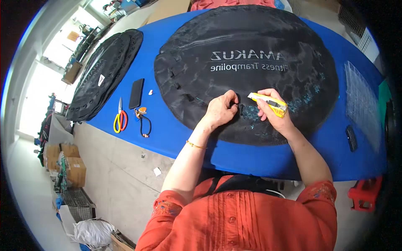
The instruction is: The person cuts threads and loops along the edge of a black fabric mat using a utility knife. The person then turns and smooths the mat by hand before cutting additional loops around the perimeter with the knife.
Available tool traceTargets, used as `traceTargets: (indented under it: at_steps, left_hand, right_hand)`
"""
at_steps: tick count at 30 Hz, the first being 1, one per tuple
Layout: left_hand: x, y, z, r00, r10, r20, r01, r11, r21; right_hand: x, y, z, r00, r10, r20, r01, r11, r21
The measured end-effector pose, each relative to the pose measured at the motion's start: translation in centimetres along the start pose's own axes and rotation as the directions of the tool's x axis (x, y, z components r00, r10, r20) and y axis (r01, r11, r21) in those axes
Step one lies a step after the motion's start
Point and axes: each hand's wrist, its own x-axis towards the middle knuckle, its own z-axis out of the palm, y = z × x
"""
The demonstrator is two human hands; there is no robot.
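A round black trampoline mat [201, 50] with mirrored lettering lies on the blue table [155, 29]. My left hand [220, 110] rests at the mat's lower part, its thumb and fingers pinched together; whatever they hold is too small to make out. Just to its right, my right hand [274, 109] holds a yellow utility knife [274, 105], its tip pointing left toward my left hand. Teal thread bits [307, 99] are scattered over the mat beside and beneath my right hand.
More black mats [104, 71] are stacked at the left. Near them lie a black phone [136, 93], scissors [120, 119], a black cord [146, 127] and a small white-red piece [150, 92]. At the right are clear plastic [362, 100] and a black object [351, 138]. A red stool [365, 193] stands below.
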Motion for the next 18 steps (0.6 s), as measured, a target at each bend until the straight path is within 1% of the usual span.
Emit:
traceTargets:
  at_steps: [4,5,6,10,12,13,15,16,17,18]
  left_hand:
    - [0.0,-0.1,0.3,1.000,-0.012,-0.022,0.013,1.000,0.028]
    - [-0.1,-0.2,0.3,0.999,0.029,-0.046,-0.027,0.998,0.055]
    - [0.0,-0.6,0.6,0.998,0.035,-0.051,-0.032,0.998,0.060]
    - [-0.5,-0.1,0.5,0.995,0.033,-0.093,-0.030,0.999,0.027]
    - [-0.6,-0.2,0.6,0.991,0.046,-0.126,-0.050,0.998,-0.025]
    - [-0.5,-0.4,0.4,0.997,-0.033,-0.070,0.028,0.997,-0.069]
    - [-0.6,-1.0,0.4,0.995,-0.009,-0.098,0.002,0.997,-0.073]
    - [-0.6,-0.6,0.5,0.993,0.011,-0.116,-0.021,0.996,-0.083]
    - [-0.9,-0.4,0.4,0.995,-0.042,-0.092,0.032,0.993,-0.109]
    - [-1.0,-0.5,0.5,0.992,0.003,-0.124,-0.021,0.990,-0.137]
  right_hand:
    - [0.1,0.4,-0.2,1.000,-0.021,0.008,0.021,1.000,0.008]
    - [0.1,0.3,-0.1,1.000,-0.019,0.007,0.019,1.000,0.004]
    - [0.1,0.4,-0.1,1.000,-0.015,0.002,0.015,1.000,-0.008]
    - [0.1,0.0,-0.1,1.000,-0.028,0.004,0.028,1.000,0.001]
    - [0.1,-0.1,0.0,1.000,-0.028,0.007,0.028,1.000,-0.009]
    - [0.1,0.1,0.0,1.000,-0.018,0.010,0.018,1.000,0.003]
    - [0.2,0.4,-0.1,1.000,-0.014,-0.008,0.014,1.000,0.010]
    - [0.2,0.5,-0.2,1.000,-0.013,0.008,0.013,0.999,0.046]
    - [0.2,0.4,-0.2,1.000,-0.017,0.009,0.016,0.999,0.029]
    - [0.2,0.6,-0.4,0.999,-0.041,0.020,0.041,0.999,0.018]
